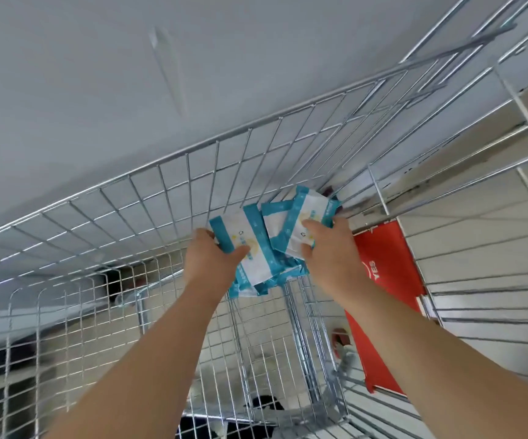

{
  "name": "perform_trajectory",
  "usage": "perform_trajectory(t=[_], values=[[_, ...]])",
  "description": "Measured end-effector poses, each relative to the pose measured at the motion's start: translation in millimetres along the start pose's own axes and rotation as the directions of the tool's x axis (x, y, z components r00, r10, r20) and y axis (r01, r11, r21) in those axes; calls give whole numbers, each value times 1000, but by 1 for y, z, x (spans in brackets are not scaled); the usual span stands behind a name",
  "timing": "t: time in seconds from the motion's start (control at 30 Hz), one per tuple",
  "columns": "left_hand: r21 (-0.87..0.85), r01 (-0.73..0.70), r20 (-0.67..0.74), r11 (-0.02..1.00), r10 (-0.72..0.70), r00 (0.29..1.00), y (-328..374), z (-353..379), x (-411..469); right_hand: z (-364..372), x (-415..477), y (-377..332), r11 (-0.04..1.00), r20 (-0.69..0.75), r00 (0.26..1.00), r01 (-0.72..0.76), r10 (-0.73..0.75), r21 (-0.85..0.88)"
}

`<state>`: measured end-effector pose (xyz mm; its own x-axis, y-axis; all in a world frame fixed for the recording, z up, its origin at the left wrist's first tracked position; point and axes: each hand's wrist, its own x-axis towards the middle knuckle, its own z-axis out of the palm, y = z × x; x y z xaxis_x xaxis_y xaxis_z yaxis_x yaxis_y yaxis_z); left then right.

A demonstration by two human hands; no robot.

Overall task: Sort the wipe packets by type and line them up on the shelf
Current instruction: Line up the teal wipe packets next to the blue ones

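Left hand (215, 258) pinches one packet (253, 245), thumb across its face. Right hand (329, 248) clamps the overlapping pile (307, 210), which slants away beyond its fingertips on the shelf (161, 191). The right hand is nearer.

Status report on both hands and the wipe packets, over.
Left hand grips one teal-and-white packet. Right hand pinches a second packet beside it. Wipe packets heaped in the wire shelf corner, not lined up. Nothing in the way.
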<state>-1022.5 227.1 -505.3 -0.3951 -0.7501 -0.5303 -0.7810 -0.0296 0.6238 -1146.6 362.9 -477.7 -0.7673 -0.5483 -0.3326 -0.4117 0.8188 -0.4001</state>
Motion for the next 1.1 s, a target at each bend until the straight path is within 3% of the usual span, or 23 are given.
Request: perform_trajectory(t=[0.17, 0.37, 0.5, 0.63, 0.73, 0.83, 0.93, 1.03, 1.1], values=[[-129, -30, 15, 991, 32, 999, -11, 3, 1, 4, 3, 2, 1000, 2, 1000, -10, 10, 29], [-302, -34, -11, 953, 32, 999, -13, -3, -10, 2, 1, -3, 970, -3, 999, -48, 50, 237], [-290, -52, -20, 956, 48, 999, -10, -5, -15, 6, 7, -5, 913, 38, 993, -117, 111, 391], [-291, -41, -7, 956, 41, 999, -11, -8, -13, 10, 2, -2, 834, -30, 993, -80, 115, 547], [-387, 12, 83, 922, 21, 996, -9, -8, -16, 9, -12, 1, 746, 78, 996, -90, 52, 659], [-499, 91, 243, 862, 38, 969, -5, -3, -24, 10, -24, 1, 730, 208, 977, -109, -46, 675], [-511, 59, 290, 858, 108, 951, -5, 1, -27, 11, -27, -1, 671, 326, 941, -180, -96, 719], [-498, 63, 285, 865, 94, 954, -10, -3, -25, 9, -25, -2, 766, 339, 930, -113, -142, 632], [-518, 80, 257, 852, 65, 964, -16, -9, -22, 7, -14, 2, 843, 184, 977, -10, -105, 538]])
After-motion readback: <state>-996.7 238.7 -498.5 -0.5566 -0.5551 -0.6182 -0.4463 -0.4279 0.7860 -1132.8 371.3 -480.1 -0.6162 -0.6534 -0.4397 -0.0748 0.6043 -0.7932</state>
